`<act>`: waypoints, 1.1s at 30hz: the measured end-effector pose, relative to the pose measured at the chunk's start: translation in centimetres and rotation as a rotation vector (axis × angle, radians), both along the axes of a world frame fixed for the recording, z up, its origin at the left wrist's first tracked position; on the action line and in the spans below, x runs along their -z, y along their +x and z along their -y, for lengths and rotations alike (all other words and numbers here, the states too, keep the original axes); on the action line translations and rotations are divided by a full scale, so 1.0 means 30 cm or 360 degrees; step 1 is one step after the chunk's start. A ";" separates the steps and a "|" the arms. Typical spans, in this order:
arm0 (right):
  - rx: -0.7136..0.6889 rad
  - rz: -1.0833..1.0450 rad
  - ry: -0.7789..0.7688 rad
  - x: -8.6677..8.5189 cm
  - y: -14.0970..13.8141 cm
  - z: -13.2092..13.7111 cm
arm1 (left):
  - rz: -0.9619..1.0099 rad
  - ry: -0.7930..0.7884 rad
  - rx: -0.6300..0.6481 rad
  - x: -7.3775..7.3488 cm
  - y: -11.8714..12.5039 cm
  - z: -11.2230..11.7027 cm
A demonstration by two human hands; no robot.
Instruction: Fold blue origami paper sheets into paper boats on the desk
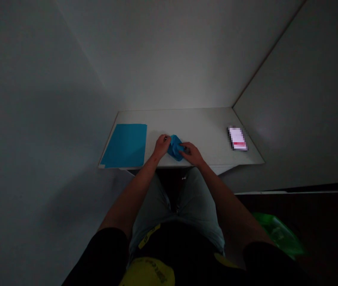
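A small folded piece of blue paper [175, 147] lies near the front edge of a white table [204, 127]. My left hand [161, 145] pinches its upper left corner with curled fingers. My right hand [192, 153] presses on its right side, fingers closed against the paper. Both hands meet over the folded piece.
A flat blue sheet [126, 145] lies at the table's left end. A phone with a lit, blurred screen [237, 138] rests at the right end. White walls close in behind and on both sides. A green object [279, 234] sits on the dark floor at lower right.
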State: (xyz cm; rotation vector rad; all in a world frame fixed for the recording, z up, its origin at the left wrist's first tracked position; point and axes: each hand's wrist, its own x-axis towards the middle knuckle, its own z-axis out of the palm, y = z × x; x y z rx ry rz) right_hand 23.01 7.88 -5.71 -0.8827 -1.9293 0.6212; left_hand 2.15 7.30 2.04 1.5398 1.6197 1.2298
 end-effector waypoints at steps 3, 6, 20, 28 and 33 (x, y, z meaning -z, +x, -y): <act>-0.0017 -0.0063 0.0002 -0.002 0.005 0.002 | -0.0019 0.0034 -0.0023 -0.031 0.005 0.002; -0.0029 -0.0076 0.0022 -0.010 0.007 0.011 | -0.0096 0.0053 -0.0044 -0.061 0.003 0.003; 0.0198 -0.0150 0.0082 -0.001 0.003 0.022 | -0.0798 0.0139 0.0038 -0.078 0.088 0.145; 0.0249 -0.0150 0.0097 -0.014 -0.007 0.042 | -0.0839 0.0094 0.0014 -0.076 0.078 0.124; 0.0346 -0.0186 0.0046 -0.013 -0.004 0.038 | -0.0570 -0.0043 0.0057 -0.080 0.042 0.086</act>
